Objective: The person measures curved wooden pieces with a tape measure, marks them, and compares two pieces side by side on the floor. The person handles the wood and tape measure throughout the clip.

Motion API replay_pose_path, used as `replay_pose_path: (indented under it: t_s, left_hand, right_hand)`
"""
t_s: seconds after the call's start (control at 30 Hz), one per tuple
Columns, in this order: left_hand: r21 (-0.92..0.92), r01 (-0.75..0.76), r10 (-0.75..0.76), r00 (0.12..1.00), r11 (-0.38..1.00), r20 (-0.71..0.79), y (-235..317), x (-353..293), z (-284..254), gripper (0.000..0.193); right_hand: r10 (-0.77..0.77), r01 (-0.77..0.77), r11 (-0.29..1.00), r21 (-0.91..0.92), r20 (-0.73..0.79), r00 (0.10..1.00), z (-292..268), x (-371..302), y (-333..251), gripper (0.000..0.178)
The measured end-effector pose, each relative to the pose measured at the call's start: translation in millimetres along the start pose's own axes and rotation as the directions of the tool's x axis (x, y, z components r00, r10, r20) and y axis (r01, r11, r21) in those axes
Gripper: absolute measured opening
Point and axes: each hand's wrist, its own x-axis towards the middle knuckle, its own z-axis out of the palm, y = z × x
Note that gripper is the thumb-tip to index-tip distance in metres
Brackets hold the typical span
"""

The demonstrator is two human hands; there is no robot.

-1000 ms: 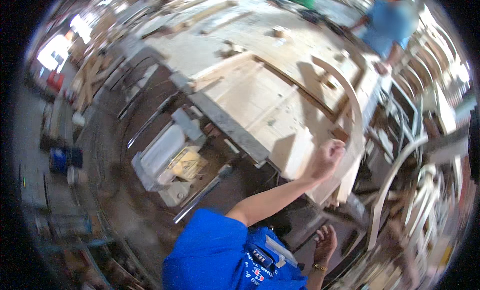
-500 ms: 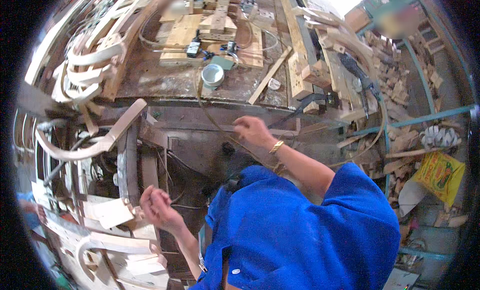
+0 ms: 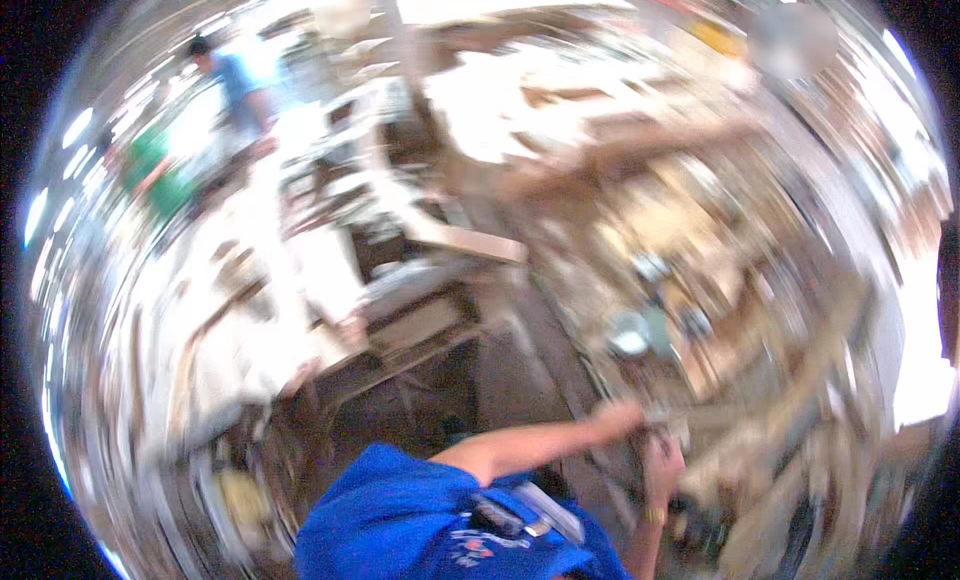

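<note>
Motion smears the whole view. My left hand [image 3: 618, 420] reaches across to the right, near the front edge of the workbench [image 3: 560, 330]. Close beside it is my right hand [image 3: 662, 468], with a bracelet at its wrist. Something small and dark shows at the right fingertips, too blurred to name. Whether either hand grips anything is lost in the smear. Just beyond the hands, a small white tub [image 3: 630, 335] stands on the bench beside a wooden jig [image 3: 670, 215] with blurred fittings.
A curved wooden piece [image 3: 460, 242] juts out near the middle. Pale wooden parts [image 3: 520, 100] are heaped at the back, and more lie on a table [image 3: 250, 370] at the left. Two people, one in blue [image 3: 240, 85] and one in green [image 3: 160, 175], are at the far left.
My view has swung left, so the bench now lies to the right. My hands, apart before, have come close together near the bench edge. Two people have come into view.
</note>
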Motion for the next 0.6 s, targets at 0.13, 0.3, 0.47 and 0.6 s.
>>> replay_pose_path:
  t_s: [0.13, 0.3, 0.47, 0.6]
  left_hand:
    - [-0.261, -0.137, 0.169, 0.980, 0.955, 0.104, -15, -10, -35, 0.011]
    - [-0.316, -0.203, 0.168, 0.976, 0.927, -0.136, -38, -59, -132, 0.022]
    - [-0.011, -0.012, 0.012, 1.000, 1.000, -0.013, -66, -113, -225, 0.018]
    - [-0.314, 0.544, -0.546, 0.833, 0.778, 0.092, -81, -150, -261, 0.033]
  right_hand:
    - [-0.486, 0.489, 0.833, -0.260, 0.081, 0.870, -17, 38, -28, 0.042]
    - [-0.680, 0.895, 0.253, -0.368, 0.590, 0.435, -38, 91, -110, 0.033]
    - [-0.393, 0.971, 0.095, -0.218, 0.888, 0.238, 29, 98, -194, 0.016]
    - [-0.528, 0.951, -0.288, -0.114, 0.847, -0.058, 109, 77, -256, 0.014]
